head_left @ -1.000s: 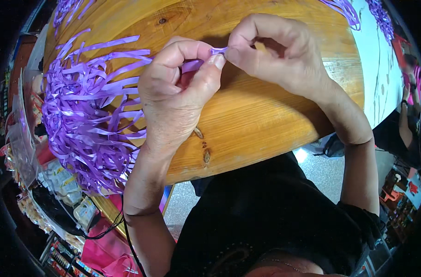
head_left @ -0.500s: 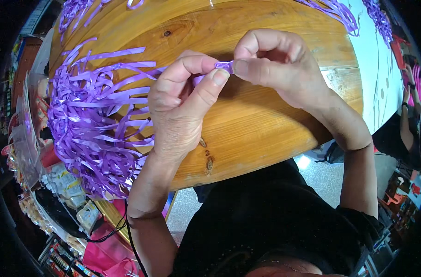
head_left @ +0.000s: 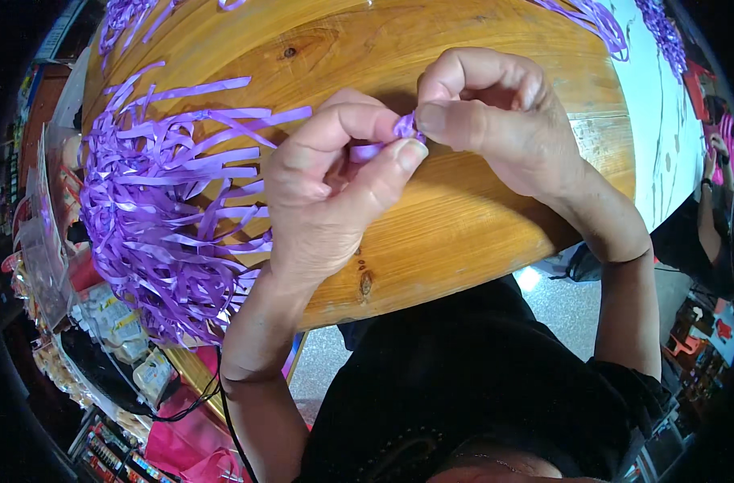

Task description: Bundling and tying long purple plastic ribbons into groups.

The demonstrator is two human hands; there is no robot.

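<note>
Between my two hands, above the wooden table, is a small looped piece of purple ribbon [head_left: 405, 126]. My left hand [head_left: 335, 165] pinches it between thumb and forefinger, and a bit of the ribbon shows inside the curl of those fingers. From the other side my right hand [head_left: 496, 113] grips the ribbon's end with thumb and forefinger. Whether the loop is knotted cannot be made out. A big heap of purple ribbon strips [head_left: 158, 209] lies left of my left hand, with several loose ends stretching toward it.
The round wooden table [head_left: 463, 233] curves in front of me. More purple ribbons [head_left: 588, 24] lie at its far right, near a white marbled surface [head_left: 657, 137]. Packets and bags [head_left: 113, 322] crowd the left side. A black cable [head_left: 222, 386] hangs by my left arm. Another person's arm [head_left: 709, 217] shows far right.
Both hands have shifted slightly to the right. The ribbon between the fingertips now looks bunched into a small loop, and my left thumb has moved a little lower.
</note>
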